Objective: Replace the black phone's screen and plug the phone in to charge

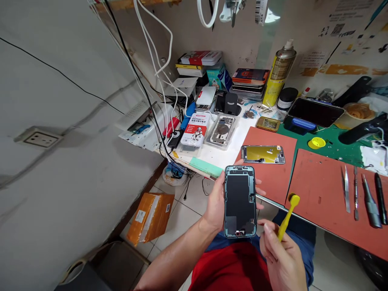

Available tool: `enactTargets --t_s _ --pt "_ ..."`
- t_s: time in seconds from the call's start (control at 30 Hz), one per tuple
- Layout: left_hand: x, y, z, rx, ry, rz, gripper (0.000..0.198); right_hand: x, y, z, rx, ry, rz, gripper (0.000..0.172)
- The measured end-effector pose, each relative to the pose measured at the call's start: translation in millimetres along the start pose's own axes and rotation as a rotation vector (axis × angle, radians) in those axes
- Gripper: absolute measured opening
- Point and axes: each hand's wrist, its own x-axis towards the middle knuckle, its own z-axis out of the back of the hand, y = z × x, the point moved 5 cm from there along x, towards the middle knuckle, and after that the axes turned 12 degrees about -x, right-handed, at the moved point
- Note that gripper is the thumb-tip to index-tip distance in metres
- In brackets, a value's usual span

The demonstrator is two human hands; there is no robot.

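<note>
Head view, phone [241,201], 2 red mats [321,214], likely parcel [150,218]

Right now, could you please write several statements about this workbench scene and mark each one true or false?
1. The left hand holds a phone frame. True.
2. The right hand is empty. False: it holds a yellow brush.
3. A yellow-backed screen lies on a red mat. True.
4. The tweezers lie left of the yellow brush. False: they lie to its right in the picture.
5. A yellow spray can stands beside a black-lidded jar. True.
</note>
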Motion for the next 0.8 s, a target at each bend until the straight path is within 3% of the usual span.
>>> enactTargets --t_s 0.17,0.33,0.47,0.8 --pt "-18 8 1.5 -0.002 -0.026 0.137 0.065 13 37 27 -0.151 -0.129 0.123 0.042" --pt "-35 21 2.0 0.011 -0.021 0.274 0.061 27 72 12 -0.238 0.054 0.148 0.04" --pt "-39 27 8.3 0.043 -0.029 0.322 0.061 28 78 -5 -0.175 0.225 0.112 0.039" --pt "-39 36 14.9 0.096 -0.02 0.389 0.069 25 84 -3 -0.145 0.289 0.071 0.043"
